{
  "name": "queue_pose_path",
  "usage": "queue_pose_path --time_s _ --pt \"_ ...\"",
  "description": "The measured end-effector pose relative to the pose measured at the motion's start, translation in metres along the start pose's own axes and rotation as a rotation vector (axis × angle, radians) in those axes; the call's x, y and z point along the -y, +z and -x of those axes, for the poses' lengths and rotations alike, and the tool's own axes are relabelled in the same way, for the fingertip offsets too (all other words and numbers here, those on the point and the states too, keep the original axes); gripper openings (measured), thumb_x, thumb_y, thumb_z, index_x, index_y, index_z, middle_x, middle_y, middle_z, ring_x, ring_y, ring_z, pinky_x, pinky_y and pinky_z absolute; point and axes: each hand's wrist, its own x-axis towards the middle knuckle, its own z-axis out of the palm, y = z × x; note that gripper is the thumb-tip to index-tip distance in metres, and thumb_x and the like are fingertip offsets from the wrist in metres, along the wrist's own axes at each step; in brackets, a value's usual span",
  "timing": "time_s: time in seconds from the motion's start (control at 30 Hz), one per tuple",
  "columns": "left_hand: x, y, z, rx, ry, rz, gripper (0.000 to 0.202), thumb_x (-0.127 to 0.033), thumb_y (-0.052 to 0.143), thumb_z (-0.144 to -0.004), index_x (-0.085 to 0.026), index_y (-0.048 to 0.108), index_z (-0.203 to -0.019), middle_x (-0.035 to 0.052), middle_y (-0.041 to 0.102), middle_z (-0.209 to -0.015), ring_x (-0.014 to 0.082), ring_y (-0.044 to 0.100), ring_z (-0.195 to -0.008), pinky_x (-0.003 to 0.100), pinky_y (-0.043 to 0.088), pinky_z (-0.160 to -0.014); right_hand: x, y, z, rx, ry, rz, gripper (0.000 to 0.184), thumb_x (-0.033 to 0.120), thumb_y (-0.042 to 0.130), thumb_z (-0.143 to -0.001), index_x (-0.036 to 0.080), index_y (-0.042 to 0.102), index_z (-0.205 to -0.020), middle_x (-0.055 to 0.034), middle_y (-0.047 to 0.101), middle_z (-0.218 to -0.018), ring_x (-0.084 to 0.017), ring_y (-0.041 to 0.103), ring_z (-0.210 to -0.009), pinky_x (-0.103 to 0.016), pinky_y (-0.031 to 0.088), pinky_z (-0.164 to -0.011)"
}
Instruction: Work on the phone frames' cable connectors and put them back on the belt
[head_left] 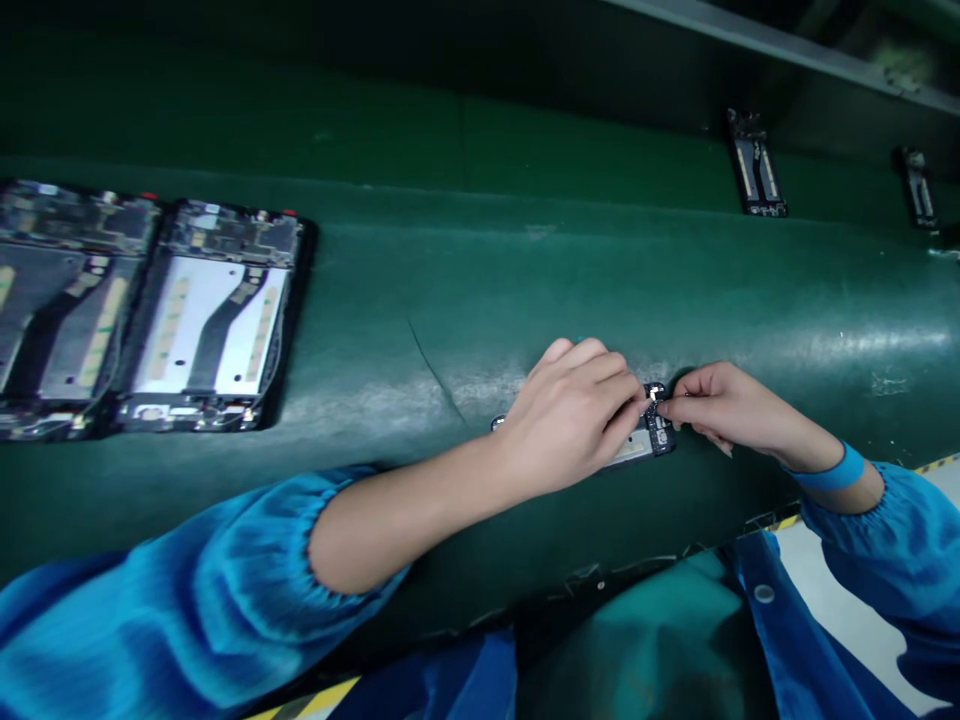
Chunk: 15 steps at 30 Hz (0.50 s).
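An opened phone (634,447) lies sideways on the green table, its circuit parts showing at the right end. Most of it is covered by my left hand (566,415), which reaches across with curled fingers; thumb and forefinger close together over the right end. From the other side comes my right hand (709,405), wearing a blue wristband (832,470). Its thumb and forefinger pinch at the phone's right end, near a small bright part (655,394). Whatever lies between the fingertips of either hand is too small to make out.
Two larger-looking opened phones (214,315) (64,310) lie side by side at the left. Two more opened phones (757,165) (918,188) stand farther back at the right. The green table surface (420,270) ends at a near edge close to my body.
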Motion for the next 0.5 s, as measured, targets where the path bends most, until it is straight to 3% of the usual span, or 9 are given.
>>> queue_pose_path --time_s 0.33,0.5 --pt "0.0 0.001 -0.001 0.037 0.022 0.039 0.031 -0.027 0.051 -0.101 -0.017 0.073 -0.081 0.0031 0.064 -0.074 0.0202 0.053 -0.08 0.037 0.033 -0.073 0.007 0.001 -0.001 -0.012 0.047 -0.032 0.038 0.029 0.067 -0.088 0.02 0.051 -0.055 0.0065 0.047 -0.042 -0.006 0.041 -0.031 -0.019 0.03 -0.033" --pt "0.0 -0.001 -0.002 0.07 0.002 0.052 0.031 -0.025 0.05 -0.1 -0.018 0.072 -0.08 0.0037 0.064 -0.073 0.02 0.052 -0.078 0.037 0.032 -0.072 0.011 0.005 -0.002 -0.09 0.06 0.003 0.029 0.021 0.063 -0.085 0.019 0.056 -0.057 0.0072 0.044 -0.04 -0.007 0.039 -0.029 -0.02 0.027 -0.03"
